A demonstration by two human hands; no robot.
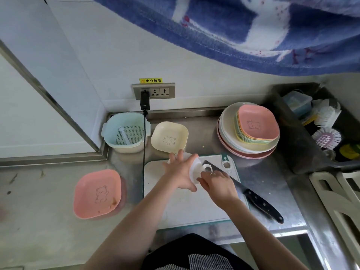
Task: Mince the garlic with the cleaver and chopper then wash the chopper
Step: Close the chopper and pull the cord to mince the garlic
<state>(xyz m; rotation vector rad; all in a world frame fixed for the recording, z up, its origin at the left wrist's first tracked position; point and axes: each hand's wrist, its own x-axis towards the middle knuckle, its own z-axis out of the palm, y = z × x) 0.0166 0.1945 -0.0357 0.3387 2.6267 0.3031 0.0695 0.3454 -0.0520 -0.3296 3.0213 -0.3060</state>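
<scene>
A white pull-cord chopper (194, 170) stands on the white cutting board (192, 209). My left hand (181, 170) lies over the chopper's top with its fingers spread, holding it down. My right hand (216, 182) pinches the chopper's white pull handle at its right side. The cleaver (251, 193), with a black riveted handle, lies flat along the board's right edge, its blade partly hidden behind my right hand. No garlic shows; the chopper's inside is hidden.
A pink bear bowl (97, 193) sits at left, a cream bear bowl (169, 137) and a blue strainer basket (126, 131) behind the board, with a black charger cable (144, 152) hanging between them. Stacked plates and bowls (251, 131) stand back right. The sink (321, 129) holds brushes.
</scene>
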